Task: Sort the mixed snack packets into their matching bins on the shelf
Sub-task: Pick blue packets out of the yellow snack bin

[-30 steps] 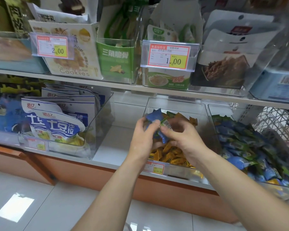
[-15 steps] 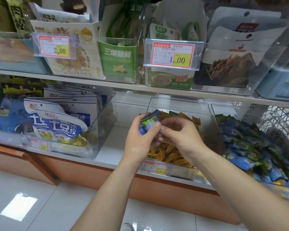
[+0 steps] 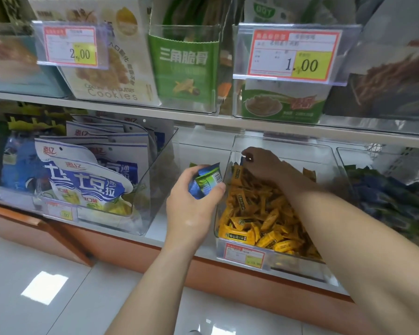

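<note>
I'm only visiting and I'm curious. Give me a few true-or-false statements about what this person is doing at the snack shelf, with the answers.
1. The left hand grips blue-green packets. True.
2. The right hand hangs down near the floor. False: it reaches into the clear bin of yellow packets.
3. The price tag above that bin reads 1.00. True.
4. The cookies box stands on the lower shelf. False: it stands on the upper shelf, left of the green box.
</note>
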